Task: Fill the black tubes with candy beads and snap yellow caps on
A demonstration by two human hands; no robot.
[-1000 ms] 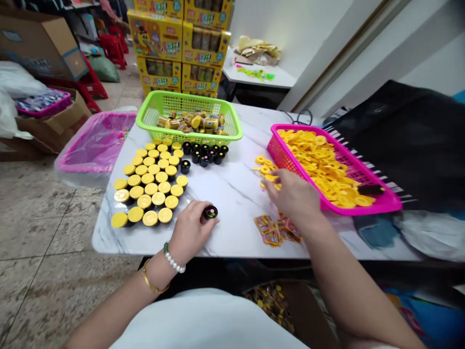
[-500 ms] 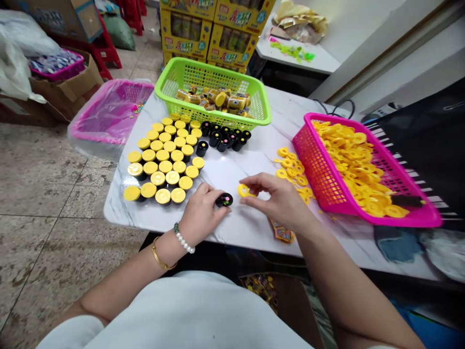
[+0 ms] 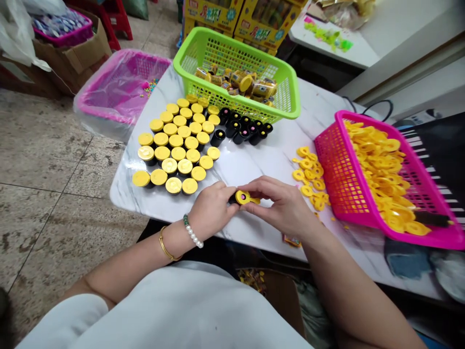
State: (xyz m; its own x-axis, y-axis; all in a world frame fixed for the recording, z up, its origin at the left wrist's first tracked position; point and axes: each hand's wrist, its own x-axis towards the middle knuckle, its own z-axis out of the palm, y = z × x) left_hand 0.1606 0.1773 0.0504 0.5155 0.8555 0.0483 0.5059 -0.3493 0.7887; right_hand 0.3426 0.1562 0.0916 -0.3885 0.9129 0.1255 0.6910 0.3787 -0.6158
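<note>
Just in from the table's (image 3: 269, 160) near edge, about midway along it, you have both hands together over one small black cup (image 3: 231, 198). Your left hand (image 3: 213, 206) has its fingers closed around the cup, which sits at the tips of the thumb and forefinger on the side facing your other hand. Your right hand (image 3: 281, 206) comes in from the opposite side, thumb and fingers pinched on the handle end of a yellow ring piece (image 3: 248, 199). Its round end lies over the mouth of the cup, just beyond your right fingertips, and a pink dot shows through the hole. You cannot tell from this angle whether the ring is seated or only resting there.

Toward the table's left edge, yellow-capped cups (image 3: 191, 142) stand in close rows. Beyond your hands, a cluster of uncapped black cups (image 3: 240, 136) sits by the green basket (image 3: 295, 104) at the far left corner, with wrapped yellow-capped pieces inside. To your right, loose yellow pieces (image 3: 309, 173) lie beside the pink basket (image 3: 343, 179), itself heaped with more. Small printed packets (image 3: 291, 241) peek out at the near edge, partly hidden by your right hand.
</note>
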